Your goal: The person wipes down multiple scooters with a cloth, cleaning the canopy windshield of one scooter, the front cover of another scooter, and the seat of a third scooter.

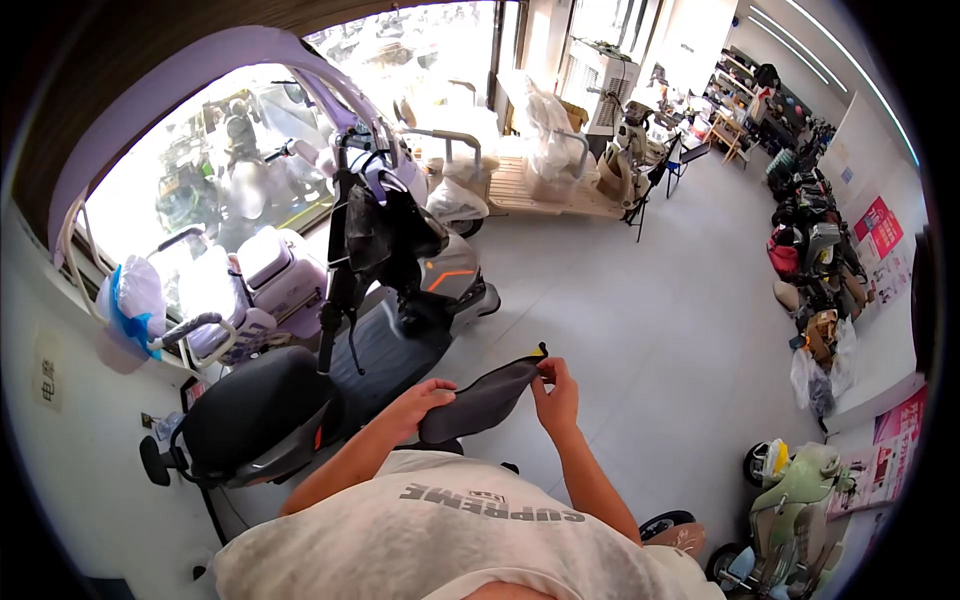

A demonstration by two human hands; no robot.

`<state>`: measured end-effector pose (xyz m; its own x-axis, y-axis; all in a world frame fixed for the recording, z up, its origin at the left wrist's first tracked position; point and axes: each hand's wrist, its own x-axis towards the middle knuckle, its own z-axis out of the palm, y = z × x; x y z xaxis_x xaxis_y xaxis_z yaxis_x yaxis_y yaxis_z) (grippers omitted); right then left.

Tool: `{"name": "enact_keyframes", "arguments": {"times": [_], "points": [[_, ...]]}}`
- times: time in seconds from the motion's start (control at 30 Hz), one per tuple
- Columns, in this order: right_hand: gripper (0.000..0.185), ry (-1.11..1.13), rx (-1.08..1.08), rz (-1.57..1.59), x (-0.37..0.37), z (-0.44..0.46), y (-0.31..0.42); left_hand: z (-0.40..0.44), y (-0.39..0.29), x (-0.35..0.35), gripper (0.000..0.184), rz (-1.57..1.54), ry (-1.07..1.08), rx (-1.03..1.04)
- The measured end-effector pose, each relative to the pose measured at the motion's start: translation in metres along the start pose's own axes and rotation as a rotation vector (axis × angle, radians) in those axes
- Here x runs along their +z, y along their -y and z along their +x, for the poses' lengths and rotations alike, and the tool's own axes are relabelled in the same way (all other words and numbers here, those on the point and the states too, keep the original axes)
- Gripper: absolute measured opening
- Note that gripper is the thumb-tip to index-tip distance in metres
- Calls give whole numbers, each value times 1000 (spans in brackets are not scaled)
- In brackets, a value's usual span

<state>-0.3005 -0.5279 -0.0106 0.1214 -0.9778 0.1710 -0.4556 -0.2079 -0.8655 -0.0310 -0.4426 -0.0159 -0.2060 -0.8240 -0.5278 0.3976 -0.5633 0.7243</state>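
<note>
Your right fingers [560, 377] have open room above the bare floor [630, 310], ahead and rightward. Beside your left fingers [433, 388], the dark scooter [385, 345] blocks the way, its seat [255, 400] low and its black front [385, 235] rising high. A slatted platform [560, 192] stands at the floor's far edge, piled goods [815, 250] line its right edge, and a green scooter [795, 515] fills the near right corner.

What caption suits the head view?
Left hand and right hand holding a dark piece beside a scooter.
</note>
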Motion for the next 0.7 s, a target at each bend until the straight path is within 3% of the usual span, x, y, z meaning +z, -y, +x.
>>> {"name": "enact_keyframes", "arguments": {"times": [0.17,0.37,0.47,0.7], "points": [[16,-65,106,12,-16,53,-30,70,-25,14,37,27,60,-104],[15,-79,93,-11,-34,146,-82,178,-67,26,48,-86,318,-144],[15,-86,116,-36,-52,204,-99,236,-101,41,53,-105,355,-65],[17,-81,182,-16,-77,330,-161,356,-201,95,60,269,270,153]]}}
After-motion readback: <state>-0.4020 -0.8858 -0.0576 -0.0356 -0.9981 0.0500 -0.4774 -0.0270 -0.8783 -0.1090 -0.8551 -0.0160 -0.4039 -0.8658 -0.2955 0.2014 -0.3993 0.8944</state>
